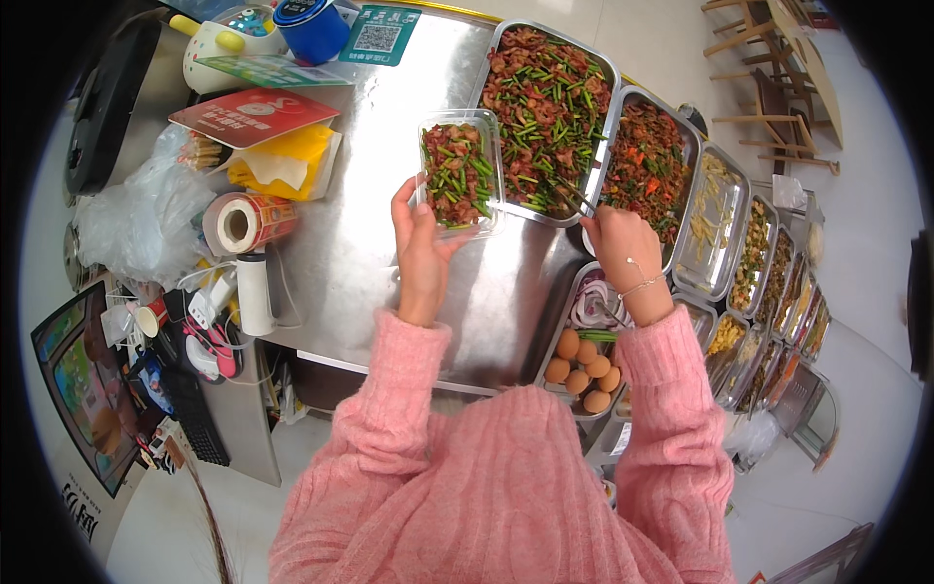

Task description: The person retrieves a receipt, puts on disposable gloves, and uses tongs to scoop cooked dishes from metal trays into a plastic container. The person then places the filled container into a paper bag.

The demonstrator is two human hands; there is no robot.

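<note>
My left hand (423, 244) grips the near left side of a clear plastic food container (499, 182). Sliced meat and cut green stalks (458, 175) fill it. In my right hand (626, 237) is a dark utensil, probably tongs (580, 198), whose tips reach into the near right corner of a large steel tray (481, 80). That tray holds the same kind of meat and green stalks (551, 109). Just under my right hand lies the near part of a second steel tray (626, 93) with minced meat and red pepper (646, 164). The utensil's tips are partly hidden in the food.
More steel food trays (711, 219) run off to the right. Nearer me, a tray holds several brown eggs (576, 379) and sliced onion (595, 303). Left on the steel counter (336, 285) are a label roll (244, 225), a red card (255, 117), plastic bags (139, 212) and a blue canister (314, 33).
</note>
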